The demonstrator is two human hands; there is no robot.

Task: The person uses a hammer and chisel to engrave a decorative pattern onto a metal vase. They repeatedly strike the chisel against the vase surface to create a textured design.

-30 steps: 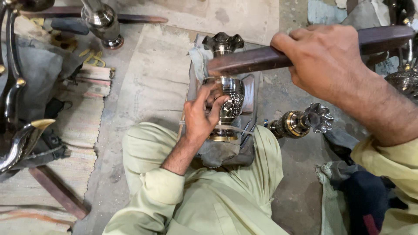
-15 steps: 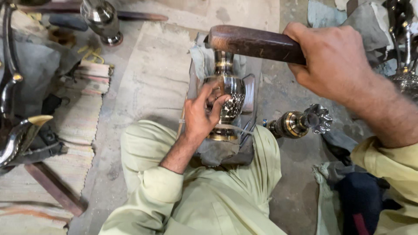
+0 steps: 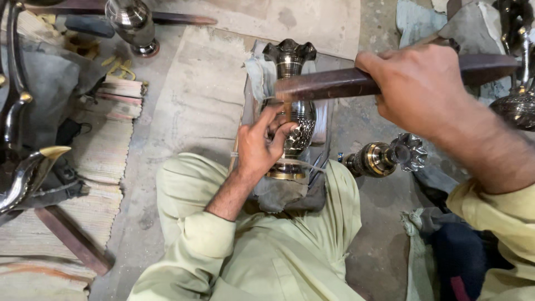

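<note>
Since half a second ago the wooden baton has dropped from a raised tilt to lie nearly level across the neck of the metal vase, its blunt left end now just above the left hand's knuckles. Left-hand fingers are pinched together against the vase's bulging belly, thumb and fingertips pressed on its punched, glittering pattern; whether a small tool sits between them cannot be told. The left hand rests on the belly's left side. Fingers of the right hand are wrapped tight round the baton, a smooth, dark brown, rounded stick.

The vase lies lengthways on a grey cloth-padded block between the person's pale green trouser legs, scalloped dark rim pointing away, brassy ringed foot near the lap. Just right of it a second vase lies on the concrete floor, brass-banded with a frilled silver mouth. At upper left a polished silver vase stands by a striped woven mat.
</note>
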